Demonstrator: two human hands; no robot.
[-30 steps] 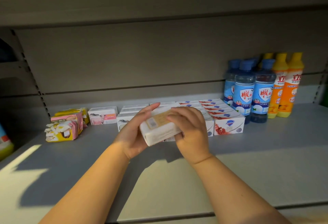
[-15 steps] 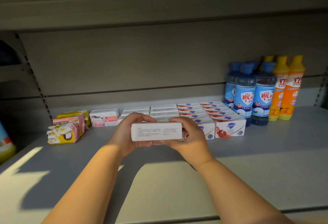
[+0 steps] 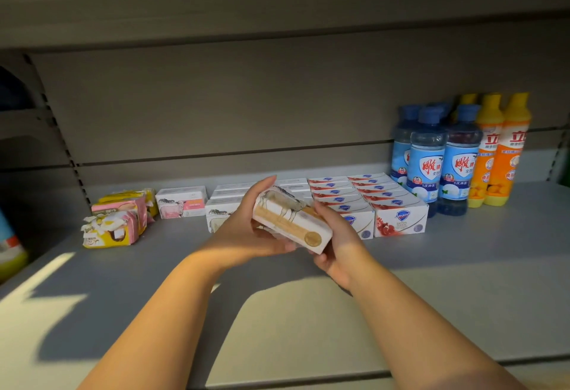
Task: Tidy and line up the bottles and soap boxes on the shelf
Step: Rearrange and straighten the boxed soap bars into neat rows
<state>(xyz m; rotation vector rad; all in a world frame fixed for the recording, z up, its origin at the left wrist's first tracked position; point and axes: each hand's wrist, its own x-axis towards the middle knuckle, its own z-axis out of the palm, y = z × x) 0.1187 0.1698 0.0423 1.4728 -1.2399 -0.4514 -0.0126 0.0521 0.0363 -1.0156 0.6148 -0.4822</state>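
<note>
Soap box (image 3: 293, 221) got turned, gold-striped front showing now, tilted down-right. Left hand (image 3: 245, 232) and right hand (image 3: 337, 237) both grip its ends.

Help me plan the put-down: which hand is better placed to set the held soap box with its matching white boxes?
Probably the left hand: it holds the soap box directly before the matching white boxes, while the right hand sits before the red-and-white boxes.
</note>
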